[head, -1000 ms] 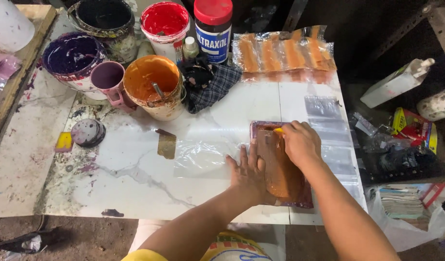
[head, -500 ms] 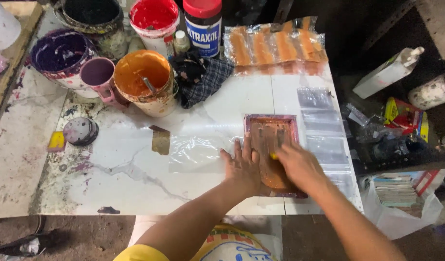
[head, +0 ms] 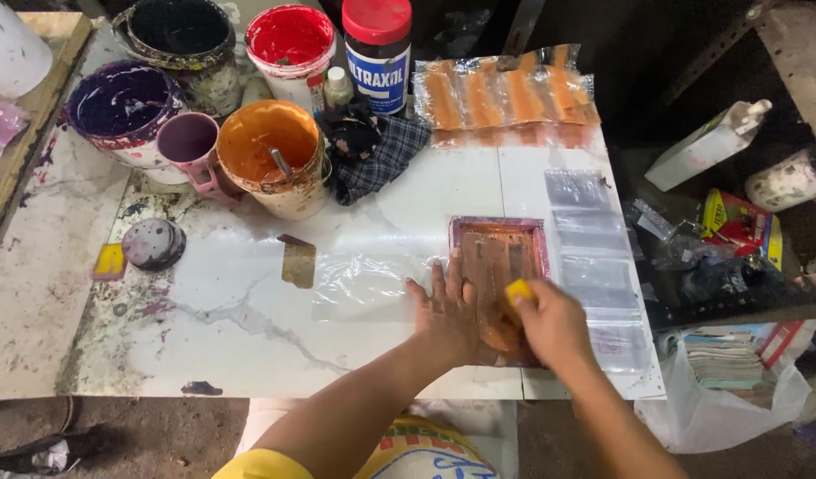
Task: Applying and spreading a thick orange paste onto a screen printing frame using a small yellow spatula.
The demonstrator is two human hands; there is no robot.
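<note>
A paint-stained white marble bench (head: 248, 328) carries paint pots at far left, a small framed printing screen (head: 499, 257) right of centre, clear plastic bags (head: 594, 257) along its right edge, and orange-printed bags (head: 506, 93) far right.

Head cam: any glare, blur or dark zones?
Head view: soft glare on the clear plastic sheet and the orange-streaked packets; the right hand slightly motion-soft, the left hand sharper; right side beyond the table falls into shadow.

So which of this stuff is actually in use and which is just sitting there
In use: left hand flat on small printing frame; right hand holding yellow squeegee; clear bag.
Lying about: orange paint pot, red paint pot, checked cloth.
</note>
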